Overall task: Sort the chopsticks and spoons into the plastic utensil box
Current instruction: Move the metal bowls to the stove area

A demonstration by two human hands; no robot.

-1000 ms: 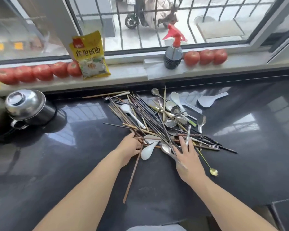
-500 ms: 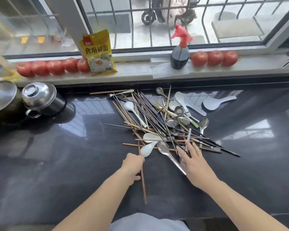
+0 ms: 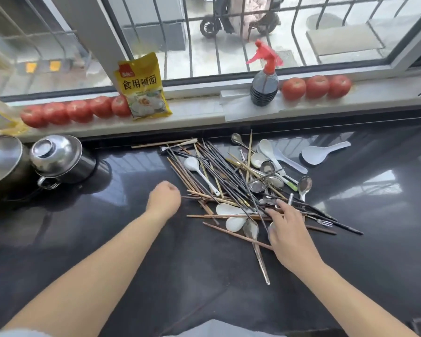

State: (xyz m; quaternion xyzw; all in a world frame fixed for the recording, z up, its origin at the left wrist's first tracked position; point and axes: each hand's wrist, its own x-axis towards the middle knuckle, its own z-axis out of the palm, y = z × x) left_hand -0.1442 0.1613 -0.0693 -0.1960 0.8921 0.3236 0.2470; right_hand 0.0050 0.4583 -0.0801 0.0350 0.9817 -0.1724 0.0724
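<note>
A tangled pile of dark and wooden chopsticks [image 3: 225, 181] with metal and white spoons lies on the black counter [image 3: 131, 239]. A white ceramic spoon [image 3: 195, 164] rests on the pile's left side. A long metal spoon [image 3: 252, 231] sticks out toward me, crossed by a brown chopstick [image 3: 231, 233]. My left hand [image 3: 164, 199] is curled into a fist at the pile's left edge, with no utensil showing in it. My right hand [image 3: 288, 231] lies with spread fingers on the pile's near right side. No plastic utensil box is in view.
A white rice paddle [image 3: 320, 153] lies right of the pile. Steel pots with lids [image 3: 58, 158] stand at the left. On the windowsill sit rows of tomatoes [image 3: 79, 110], a yellow packet [image 3: 142, 90] and a spray bottle [image 3: 264, 90].
My left hand has let go of the wooden chopstick it was dragging toward me and moved up to the pile's left edge. My right hand has stayed on the pile.
</note>
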